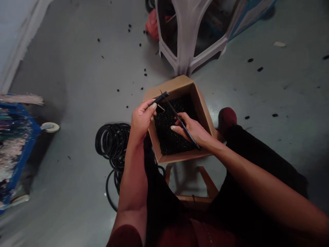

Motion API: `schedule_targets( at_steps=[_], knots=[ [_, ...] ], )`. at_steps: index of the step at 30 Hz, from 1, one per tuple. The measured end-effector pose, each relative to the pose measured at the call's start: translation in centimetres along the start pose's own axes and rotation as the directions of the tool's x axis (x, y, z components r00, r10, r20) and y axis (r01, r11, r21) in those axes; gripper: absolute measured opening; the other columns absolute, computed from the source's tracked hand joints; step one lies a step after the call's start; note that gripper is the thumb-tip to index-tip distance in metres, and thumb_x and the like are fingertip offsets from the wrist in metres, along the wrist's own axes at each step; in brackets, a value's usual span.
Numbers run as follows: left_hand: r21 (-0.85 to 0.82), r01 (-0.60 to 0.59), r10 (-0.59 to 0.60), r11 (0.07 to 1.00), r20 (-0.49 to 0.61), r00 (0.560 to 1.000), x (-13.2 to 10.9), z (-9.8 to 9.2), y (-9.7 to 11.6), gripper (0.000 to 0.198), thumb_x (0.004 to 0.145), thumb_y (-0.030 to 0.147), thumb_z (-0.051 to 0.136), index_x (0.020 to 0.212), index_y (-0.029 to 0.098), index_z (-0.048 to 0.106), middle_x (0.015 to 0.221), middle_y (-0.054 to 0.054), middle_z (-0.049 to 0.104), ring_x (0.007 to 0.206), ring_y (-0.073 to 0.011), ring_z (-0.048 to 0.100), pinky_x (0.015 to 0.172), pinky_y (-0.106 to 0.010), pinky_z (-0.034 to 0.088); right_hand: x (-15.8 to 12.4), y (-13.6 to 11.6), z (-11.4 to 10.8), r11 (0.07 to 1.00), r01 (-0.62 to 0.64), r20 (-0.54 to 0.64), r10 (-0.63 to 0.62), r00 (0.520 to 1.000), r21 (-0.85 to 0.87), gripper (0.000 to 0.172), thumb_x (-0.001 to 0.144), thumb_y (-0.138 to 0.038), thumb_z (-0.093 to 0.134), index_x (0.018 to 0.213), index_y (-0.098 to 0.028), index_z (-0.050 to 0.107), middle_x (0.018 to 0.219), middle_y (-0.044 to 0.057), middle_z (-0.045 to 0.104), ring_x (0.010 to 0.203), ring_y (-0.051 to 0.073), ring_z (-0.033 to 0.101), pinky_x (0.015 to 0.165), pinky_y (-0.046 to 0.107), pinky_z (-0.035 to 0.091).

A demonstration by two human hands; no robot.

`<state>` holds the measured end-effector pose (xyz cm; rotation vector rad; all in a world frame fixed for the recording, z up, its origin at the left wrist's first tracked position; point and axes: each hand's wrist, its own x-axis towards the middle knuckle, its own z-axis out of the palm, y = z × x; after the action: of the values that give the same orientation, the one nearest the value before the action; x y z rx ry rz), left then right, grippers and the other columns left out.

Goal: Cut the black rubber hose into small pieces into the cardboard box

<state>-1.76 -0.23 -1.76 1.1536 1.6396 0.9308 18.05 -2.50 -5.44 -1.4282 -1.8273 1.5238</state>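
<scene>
My left hand (144, 116) is closed around a short black ribbed tube (162, 97), whose end points up over the far left rim of a cardboard box (181, 82). A small pale strip (160, 107) shows just below those fingers. My right hand (187, 127) grips a long, thin dark tool, which looks like a narrow blade with a dark wrapped handle (189, 136). Its far end reaches up to the ribbed tube; whether they touch I cannot tell. Beneath both hands, many small black pieces (172, 140) lie in the box.
Coils of black hose (111, 139) lie on the floor left of my legs. A white plastic stool (183, 37) stands beyond the box, near a red bag (152, 25). A blue wheeled cart (28, 127) is at left. Small black bits (140, 44) dot the floor.
</scene>
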Motion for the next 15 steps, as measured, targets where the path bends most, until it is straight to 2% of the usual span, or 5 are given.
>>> schedule_targets(
  at_steps=[6, 15],
  knots=[
    [-0.010, 0.011, -0.011, 1.000, 0.040, 0.999, 0.1, 1.1, 0.4, 0.029, 0.083, 0.038, 0.061, 0.104, 0.019, 0.068, 0.065, 0.002, 0.055, 0.050, -0.0064, 0.041, 0.049, -0.021, 0.035, -0.2, 0.4, -0.5, 0.999, -0.001, -0.078, -0.003, 0.997, -0.046, 0.042, 0.084, -0.049, 0.055, 0.115, -0.021, 0.049, 0.100, 0.008, 0.063, 0.087, 0.024, 0.060, 0.075, 0.037, 0.044],
    [0.014, 0.003, -0.004, 1.000, 0.084, 0.996, 0.4, 2.5, 0.4, 0.027, 0.082, 0.034, 0.062, 0.102, 0.018, 0.068, 0.063, 0.003, 0.054, 0.050, -0.0059, 0.041, 0.050, -0.020, 0.036, -0.3, 0.4, -1.7, 0.995, -0.029, -0.070, 0.022, 0.997, -0.091, 0.044, 0.083, -0.049, 0.055, 0.115, -0.019, 0.049, 0.098, 0.008, 0.062, 0.087, 0.025, 0.059, 0.075, 0.037, 0.043]
  ],
)
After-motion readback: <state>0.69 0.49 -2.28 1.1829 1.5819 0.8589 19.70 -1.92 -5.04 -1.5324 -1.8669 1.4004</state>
